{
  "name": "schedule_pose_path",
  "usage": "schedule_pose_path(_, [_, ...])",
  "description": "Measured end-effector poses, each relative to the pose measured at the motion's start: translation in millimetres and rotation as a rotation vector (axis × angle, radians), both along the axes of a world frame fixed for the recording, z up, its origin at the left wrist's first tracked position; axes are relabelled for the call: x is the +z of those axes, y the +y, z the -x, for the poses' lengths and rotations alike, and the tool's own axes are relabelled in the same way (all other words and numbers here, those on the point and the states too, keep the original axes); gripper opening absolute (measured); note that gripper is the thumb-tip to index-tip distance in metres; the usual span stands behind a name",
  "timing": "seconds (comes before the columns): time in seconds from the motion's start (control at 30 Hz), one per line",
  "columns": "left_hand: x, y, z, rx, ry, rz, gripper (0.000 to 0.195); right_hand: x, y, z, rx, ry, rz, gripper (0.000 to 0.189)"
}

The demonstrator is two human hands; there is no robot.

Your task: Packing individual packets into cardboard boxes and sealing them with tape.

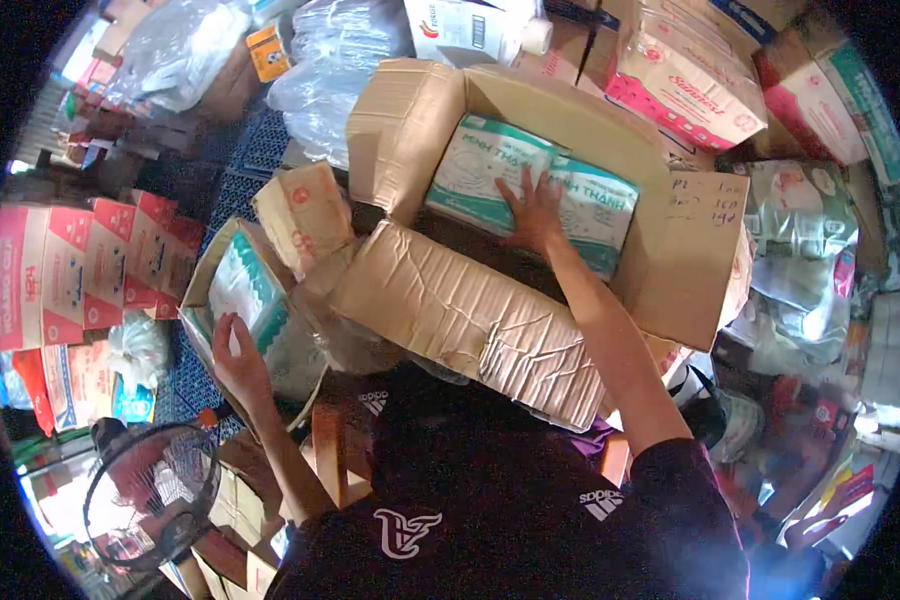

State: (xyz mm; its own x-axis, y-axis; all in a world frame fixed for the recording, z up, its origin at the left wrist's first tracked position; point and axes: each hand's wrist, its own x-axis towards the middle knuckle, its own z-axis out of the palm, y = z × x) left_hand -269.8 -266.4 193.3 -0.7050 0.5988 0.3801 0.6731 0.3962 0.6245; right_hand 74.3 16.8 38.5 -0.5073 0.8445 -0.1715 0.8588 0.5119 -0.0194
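A large open cardboard box (495, 300) stands before me, its flaps folded outward. Inside lie two green-and-white printed packs, one at the left (465, 172) and one at the right (600, 202), side by side. My right hand (532, 210) rests with spread fingers where the packs meet. To the left, a smaller open carton (195, 292) holds green-and-white plastic packs (247, 277). My left hand (236, 352) is at that carton's near side, thumb and fingertips close together; whether they pinch anything cannot be told.
A small cardboard box (304, 217) sits between the two open boxes. Clear plastic bags (337, 75) lie beyond. Red-and-white cartons (82, 270) line the left, and a fan (154, 495) stands at lower left. More cartons (690, 75) are stacked at the upper right.
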Motion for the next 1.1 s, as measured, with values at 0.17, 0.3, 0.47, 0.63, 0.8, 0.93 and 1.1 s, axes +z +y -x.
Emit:
schedule_pose_path(0.17, [-103, -109, 83, 0.251, 0.229, 0.579, 0.050, -10, 3, 14, 0.108, 0.173, -0.054, 0.114])
schedule_pose_path(0.3, [-123, -61, 37, 0.176, -0.498, 0.123, 0.090, -58, 42, -35, 0.266, 0.089, -0.808, 0.111])
schedule_pose_path(0.47, [-164, -231, 122, 0.332, -0.629, -0.694, 0.098, -8, -7, 70, 0.282, 0.211, 0.098, 0.104])
schedule_pose_path(0.63, [-90, -89, 35, 0.312, -0.671, 0.028, 0.050, -20, 19, -12, 0.089, 0.105, 0.116, 0.100])
schedule_pose_path(0.8, [-70, -125, 34, 0.397, -0.340, 0.364, 0.028, -27, 29, -13, 0.181, 0.190, 0.058, 0.077])
schedule_pose_path(0.93, [-58, -114, 24, 0.266, -0.248, -0.012, 0.026, -42, 41, -26, 0.215, 0.361, -0.054, 0.058])
schedule_pose_path(1.1, [29, -89, 4, 0.222, -0.067, -0.327, 0.010, 10, 26, -25, -0.177, 0.599, -0.007, 0.061])
